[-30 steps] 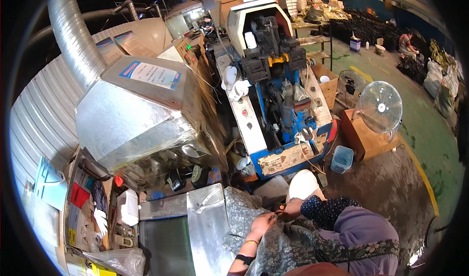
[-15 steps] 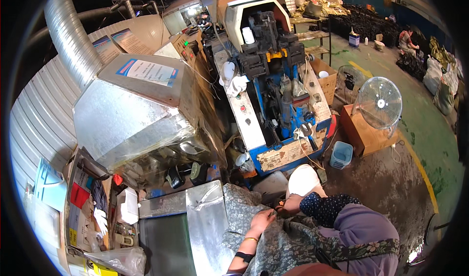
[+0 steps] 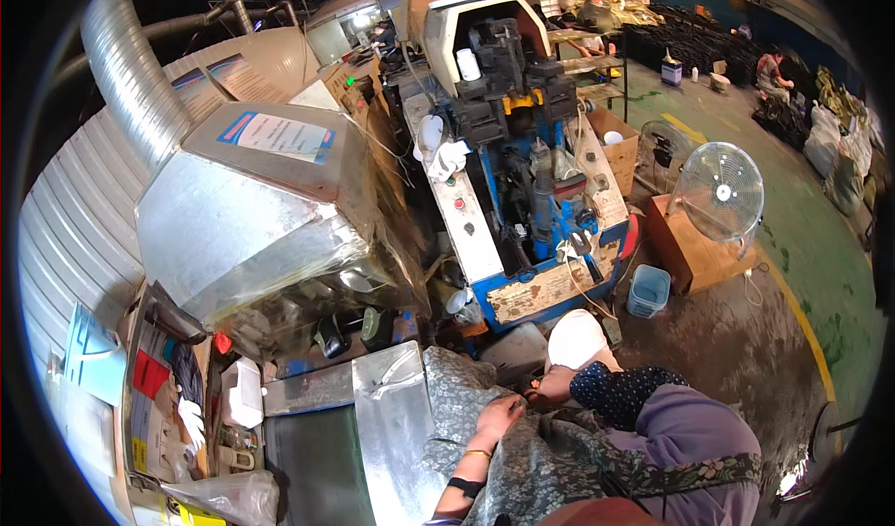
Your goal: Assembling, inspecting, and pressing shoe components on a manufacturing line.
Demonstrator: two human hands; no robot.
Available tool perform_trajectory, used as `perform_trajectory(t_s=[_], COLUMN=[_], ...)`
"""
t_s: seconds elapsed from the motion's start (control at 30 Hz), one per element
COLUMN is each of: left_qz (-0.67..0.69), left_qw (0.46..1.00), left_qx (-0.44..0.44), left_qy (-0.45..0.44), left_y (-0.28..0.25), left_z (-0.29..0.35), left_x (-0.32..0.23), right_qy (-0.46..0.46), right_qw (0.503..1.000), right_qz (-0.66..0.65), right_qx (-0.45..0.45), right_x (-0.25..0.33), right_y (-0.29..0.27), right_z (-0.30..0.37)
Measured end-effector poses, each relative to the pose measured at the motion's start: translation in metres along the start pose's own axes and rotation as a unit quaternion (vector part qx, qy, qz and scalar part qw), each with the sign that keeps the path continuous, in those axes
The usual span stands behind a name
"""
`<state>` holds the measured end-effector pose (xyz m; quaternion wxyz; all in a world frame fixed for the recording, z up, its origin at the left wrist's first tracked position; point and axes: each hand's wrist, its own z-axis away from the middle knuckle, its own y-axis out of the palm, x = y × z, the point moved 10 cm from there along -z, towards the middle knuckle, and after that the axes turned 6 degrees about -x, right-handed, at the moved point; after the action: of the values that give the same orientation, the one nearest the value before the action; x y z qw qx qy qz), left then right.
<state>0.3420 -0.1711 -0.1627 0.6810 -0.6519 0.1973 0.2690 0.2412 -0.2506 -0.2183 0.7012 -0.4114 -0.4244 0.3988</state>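
My left hand (image 3: 500, 416) rests on the grey floral apron (image 3: 543, 456) over my lap, its fingers curled in. Close to its right, my right hand (image 3: 556, 385) is closed, coming from a dark dotted sleeve (image 3: 623, 391). A small orange-and-dark bit shows at the right fingertips, too small to name. What the left fingers hold, if anything, is hidden. Just beyond my right hand stands a round white thing (image 3: 580, 338), like a stool top or lid. Left of my lap lies a bare metal sheet (image 3: 396, 405) beside a dark green belt (image 3: 315, 465).
Ahead stands a blue-and-white machine (image 3: 522, 288) with a dark mechanism. A metal hood (image 3: 242, 218) rises at left above black shoe-like forms (image 3: 376, 328). To the right are a blue bucket (image 3: 649, 291) and a fan (image 3: 722, 193) on a brown box (image 3: 695, 251). Another person (image 3: 772, 76) sits far right.
My right hand has turned slightly, its fingers drawn in more toward the left hand. My left hand has barely moved. The view has shifted a little.
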Motion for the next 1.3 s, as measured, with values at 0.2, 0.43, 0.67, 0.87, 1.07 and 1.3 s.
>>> perform_trajectory(t_s=[0.2,0.43,0.67,0.87,1.07,1.3], left_qz=[-0.001,-0.006,-0.050,-0.093,-0.090,-0.089], left_qw=[1.000,0.999,0.998,0.994,0.995,0.995], left_qx=[-0.007,-0.001,0.033,0.049,0.034,0.029], left_qy=[0.022,0.037,0.021,0.012,0.040,0.036], left_y=[-0.001,-0.001,0.008,0.017,0.017,0.017], left_z=[-0.001,-0.001,-0.004,-0.008,-0.008,-0.006], left_x=[-0.003,-0.007,-0.004,0.003,-0.002,-0.006], right_qy=[-0.020,-0.035,-0.015,0.002,0.006,0.009], right_qw=[1.000,0.993,0.994,0.988,0.987,0.988], right_qz=[0.016,0.030,0.073,0.099,0.088,0.090], right_qx=[0.005,-0.108,-0.075,-0.118,-0.132,-0.127], right_x=[0.004,0.004,0.000,0.005,0.009,0.011], right_y=[0.001,-0.016,0.007,0.013,0.016,0.008], right_z=[0.001,0.011,-0.004,-0.013,-0.018,-0.012])
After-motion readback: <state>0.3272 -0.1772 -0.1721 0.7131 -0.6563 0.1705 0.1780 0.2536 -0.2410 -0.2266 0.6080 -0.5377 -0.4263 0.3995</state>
